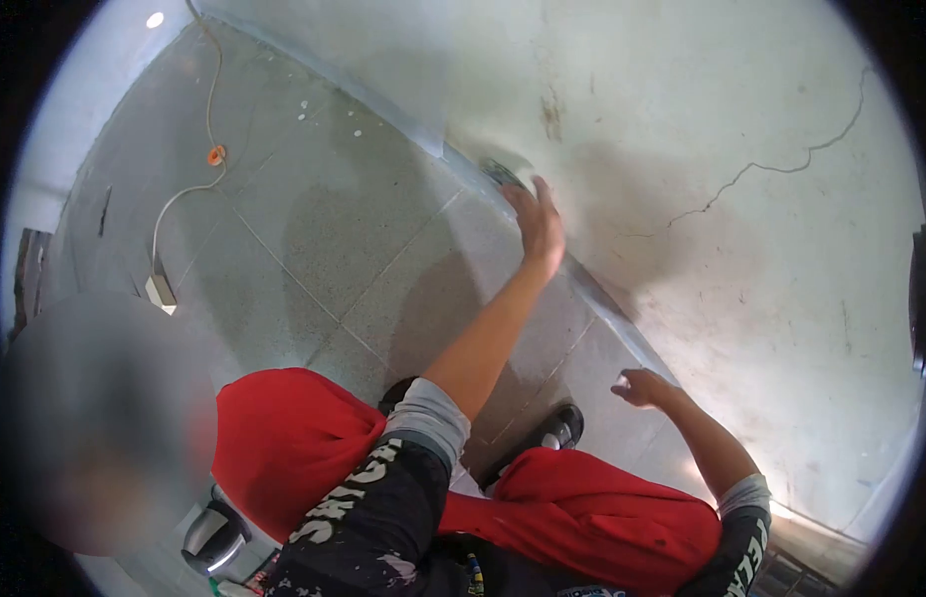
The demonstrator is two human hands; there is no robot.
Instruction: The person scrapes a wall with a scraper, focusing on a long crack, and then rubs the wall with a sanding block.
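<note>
Black sleeve (359, 507); left hand (543, 234) at small, mottled dark-green object (503, 174).

White letters (749, 555) reading "PELA" on black right sleeve (725, 549), unclear white lettering (350, 494) on left sleeve (408, 507)

Soft shadows (622, 214); lower-right glare (779, 509); dark fisheye edges.

A dark greenish object (502, 174) sits low by the pale wall (722, 119).
</note>
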